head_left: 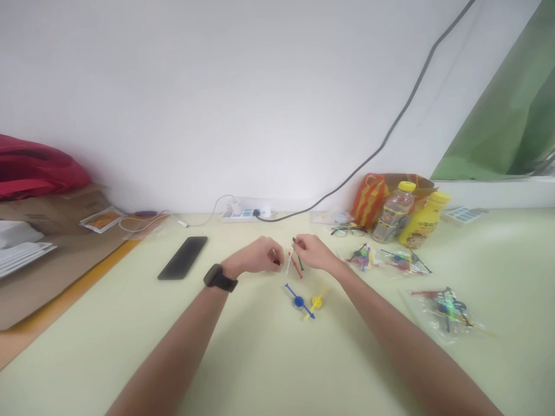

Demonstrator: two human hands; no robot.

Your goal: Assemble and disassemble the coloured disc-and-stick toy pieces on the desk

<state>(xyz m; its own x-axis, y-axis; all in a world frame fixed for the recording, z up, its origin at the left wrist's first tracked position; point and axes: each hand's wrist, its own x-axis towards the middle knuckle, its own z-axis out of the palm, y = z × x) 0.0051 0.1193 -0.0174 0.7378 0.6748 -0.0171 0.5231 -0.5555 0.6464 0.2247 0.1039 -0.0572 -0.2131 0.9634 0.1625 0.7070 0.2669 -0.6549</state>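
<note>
Pale green tabletop below a white wall. A black phone lies at left. The left hand curls closed on a small dark piece, meeting the right hand, which pinches thin plastic sticks. A blue spinner and a yellow spinner lie near. Sticks this slim could slip or snap under a skewed squeeze.

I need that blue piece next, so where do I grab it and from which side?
Probably pinch the blue piece at its round middle hub, from above and from its left: it lies flat, its rod ends are thin, and the yellow piece crowds its right side.
</note>
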